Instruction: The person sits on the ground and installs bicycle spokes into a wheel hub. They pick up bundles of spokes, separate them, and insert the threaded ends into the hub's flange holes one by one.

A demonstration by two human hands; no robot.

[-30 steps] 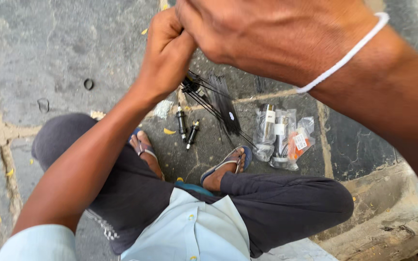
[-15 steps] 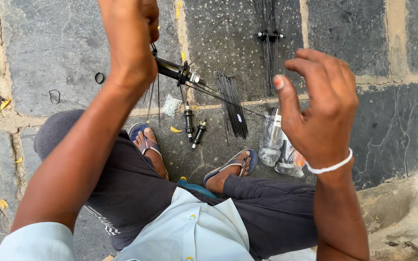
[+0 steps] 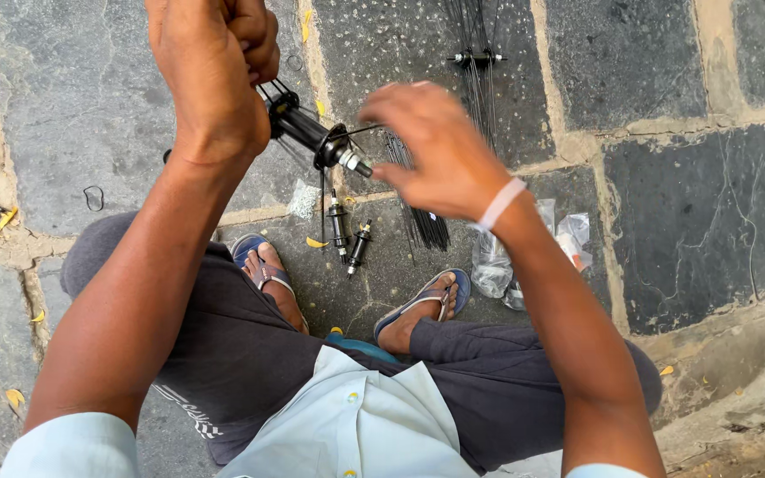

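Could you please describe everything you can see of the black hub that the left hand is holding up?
The hub is a black metal cylinder with a round flange near each end and a silver axle tip pointing down to the right. Thin black spokes hang from its flanges. It is held in the air, tilted, above the stone paving. The left hand grips its upper end; the right hand reaches toward it with open fingers, seemingly not touching it.

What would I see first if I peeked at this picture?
First, two big hands up close: the left hand at the top grips a black wheel hub with thin spokes sticking out, and the right hand reaches toward it with open fingers. Below them, a bundle of black spokes and two small axle parts lie on the grey stone floor, near sandalled feet.
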